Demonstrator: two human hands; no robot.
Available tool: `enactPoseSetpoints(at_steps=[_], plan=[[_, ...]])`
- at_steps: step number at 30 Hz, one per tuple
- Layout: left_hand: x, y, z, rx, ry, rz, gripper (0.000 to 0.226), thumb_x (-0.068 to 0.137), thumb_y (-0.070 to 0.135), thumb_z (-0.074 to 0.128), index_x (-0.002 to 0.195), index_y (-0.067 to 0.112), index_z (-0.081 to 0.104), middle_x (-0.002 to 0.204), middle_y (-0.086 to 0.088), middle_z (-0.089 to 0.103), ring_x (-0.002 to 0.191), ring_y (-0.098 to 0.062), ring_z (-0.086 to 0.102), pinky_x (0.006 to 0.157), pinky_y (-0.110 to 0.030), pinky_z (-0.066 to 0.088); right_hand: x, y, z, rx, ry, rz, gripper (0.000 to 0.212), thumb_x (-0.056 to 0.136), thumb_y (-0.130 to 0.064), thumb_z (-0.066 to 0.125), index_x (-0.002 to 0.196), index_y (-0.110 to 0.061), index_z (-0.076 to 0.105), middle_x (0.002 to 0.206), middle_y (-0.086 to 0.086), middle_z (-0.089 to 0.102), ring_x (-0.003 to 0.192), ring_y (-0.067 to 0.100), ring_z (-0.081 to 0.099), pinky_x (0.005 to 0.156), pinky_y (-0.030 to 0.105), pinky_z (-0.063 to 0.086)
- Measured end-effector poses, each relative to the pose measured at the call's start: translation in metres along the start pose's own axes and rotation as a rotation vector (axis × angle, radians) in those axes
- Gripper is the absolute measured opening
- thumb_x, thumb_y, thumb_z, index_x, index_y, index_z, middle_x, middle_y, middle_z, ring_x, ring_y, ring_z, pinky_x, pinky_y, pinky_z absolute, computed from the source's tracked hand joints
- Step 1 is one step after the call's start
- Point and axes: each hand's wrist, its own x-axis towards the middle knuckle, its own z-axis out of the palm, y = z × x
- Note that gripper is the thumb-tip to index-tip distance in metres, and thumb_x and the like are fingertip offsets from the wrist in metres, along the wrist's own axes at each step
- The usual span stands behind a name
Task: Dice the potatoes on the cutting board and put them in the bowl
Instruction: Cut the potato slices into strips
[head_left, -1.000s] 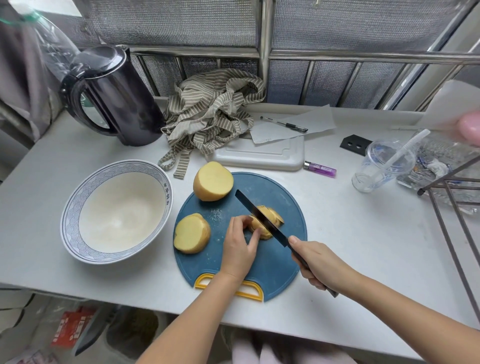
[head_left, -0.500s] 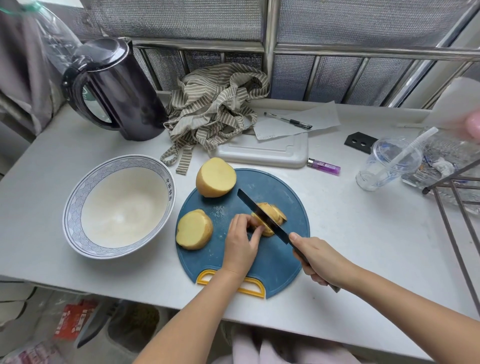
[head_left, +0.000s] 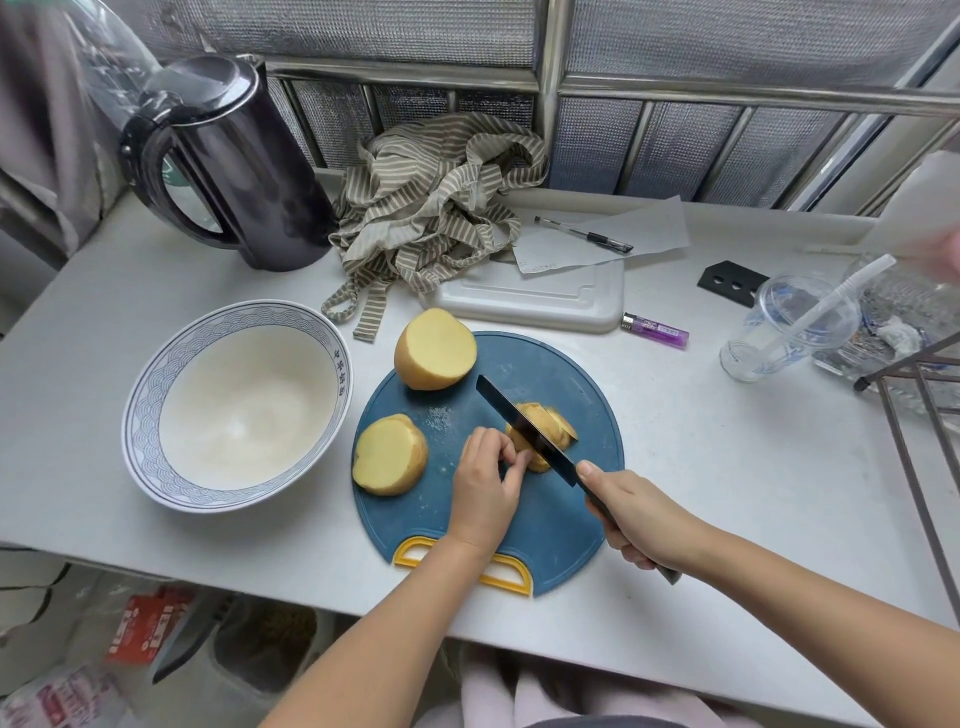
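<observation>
A round blue cutting board (head_left: 550, 519) with a yellow handle lies near the table's front edge. Two peeled potato halves rest on it: one at the back (head_left: 435, 348), one at the left (head_left: 389, 454). A partly sliced potato piece (head_left: 545, 423) sits mid-board. My left hand (head_left: 485, 486) pinches its near end with curled fingers. My right hand (head_left: 636, 512) grips the handle of a black knife (head_left: 524, 428), whose blade lies across the sliced piece. An empty white bowl (head_left: 236, 405) with a blue patterned rim stands left of the board.
A black kettle (head_left: 234, 161) stands at the back left, a striped cloth (head_left: 436, 208) behind the board. A white tray (head_left: 535, 296), paper and pen (head_left: 584, 235), a purple lighter (head_left: 655, 330) and a plastic cup with straw (head_left: 789, 327) lie to the right. A metal rack (head_left: 919, 415) is at the right edge.
The knife blade has stayed across the sliced potato piece with only slight shifts. My left hand keeps holding the piece. The halves and bowl have not moved.
</observation>
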Motion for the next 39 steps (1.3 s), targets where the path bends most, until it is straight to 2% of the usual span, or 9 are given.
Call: enactPoseSetpoints(at_steps=[3,7,11,15,17,24,29,34,39], plan=[[-0.001,0.0,0.001,-0.013,0.008,0.018,0.022,0.085,0.025,0.058,0.072,0.011,0.046,0.076,0.008,0.04,0.071,-0.013,0.041,0.066,-0.021,0.036,0.005,0.0,0.005,-0.038,0.018,-0.018,0.052,0.1,-0.057,0.026,0.061,-0.022,0.028,0.044,-0.005,0.028,0.038,0.015,0.021,0.044,0.022,0.02],[-0.001,-0.003,0.002,-0.017,0.026,0.028,0.022,0.085,0.026,0.057,0.073,0.011,0.046,0.078,0.008,0.04,0.073,-0.016,0.045,0.069,-0.027,0.041,0.011,-0.002,0.012,-0.066,0.049,-0.07,0.05,0.104,-0.049,0.025,0.064,-0.018,0.029,0.043,-0.008,0.027,0.037,0.011,0.023,0.039,0.019,0.025],[-0.001,-0.001,0.001,-0.016,0.024,0.024,0.023,0.086,0.026,0.056,0.073,0.01,0.046,0.079,0.008,0.039,0.075,-0.018,0.048,0.07,-0.029,0.042,0.014,-0.002,0.019,-0.103,0.097,-0.116,0.049,0.105,-0.044,0.025,0.063,-0.018,0.031,0.041,-0.012,0.03,0.038,0.005,0.026,0.051,0.023,0.026],[-0.003,0.001,0.001,-0.024,0.006,-0.004,0.023,0.087,0.026,0.058,0.074,0.01,0.047,0.08,0.006,0.041,0.079,-0.019,0.052,0.07,-0.025,0.042,0.011,0.0,0.015,-0.023,0.069,-0.096,0.049,0.103,-0.048,0.027,0.065,-0.017,0.032,0.043,-0.011,0.029,0.038,0.008,0.024,0.043,0.018,0.025],[-0.002,0.001,0.0,-0.025,-0.004,-0.027,0.022,0.086,0.02,0.064,0.075,0.01,0.048,0.081,0.004,0.042,0.081,-0.016,0.051,0.072,-0.018,0.039,0.01,-0.001,0.011,0.08,0.017,-0.063,0.05,0.102,-0.052,0.029,0.066,-0.017,0.034,0.047,-0.004,0.03,0.041,0.013,0.022,0.039,0.019,0.023],[-0.003,0.005,-0.002,-0.029,-0.023,-0.065,0.028,0.083,0.008,0.071,0.076,0.017,0.045,0.081,0.003,0.043,0.076,-0.011,0.047,0.069,-0.008,0.035,-0.006,0.003,0.003,0.173,0.008,-0.081,0.051,0.099,-0.056,0.034,0.067,-0.017,0.036,0.052,0.002,0.03,0.043,0.016,0.025,0.041,0.02,0.026],[-0.002,0.006,-0.003,-0.037,-0.037,-0.106,0.023,0.083,0.008,0.071,0.078,0.013,0.049,0.082,0.004,0.043,0.074,-0.008,0.043,0.068,-0.012,0.036,-0.008,-0.001,0.001,0.136,0.013,-0.096,0.051,0.1,-0.054,0.035,0.064,-0.019,0.034,0.052,0.0,0.027,0.045,0.016,0.021,0.042,0.022,0.021],[-0.002,0.006,-0.009,-0.033,-0.059,-0.121,0.026,0.083,0.008,0.072,0.078,0.015,0.047,0.08,0.009,0.04,0.076,0.001,0.044,0.067,-0.007,0.035,-0.005,0.004,0.005,0.109,0.025,-0.09,0.052,0.099,-0.055,0.035,0.065,-0.017,0.035,0.049,-0.002,0.029,0.045,0.017,0.021,0.042,0.022,0.02],[0.001,0.007,-0.009,-0.031,-0.085,-0.159,0.026,0.082,0.01,0.072,0.076,0.014,0.047,0.079,0.006,0.041,0.074,0.004,0.045,0.066,-0.008,0.034,-0.003,0.006,0.007,0.05,0.065,-0.081,0.052,0.1,-0.056,0.033,0.067,-0.015,0.037,0.046,-0.005,0.031,0.042,0.017,0.022,0.041,0.022,0.02]])
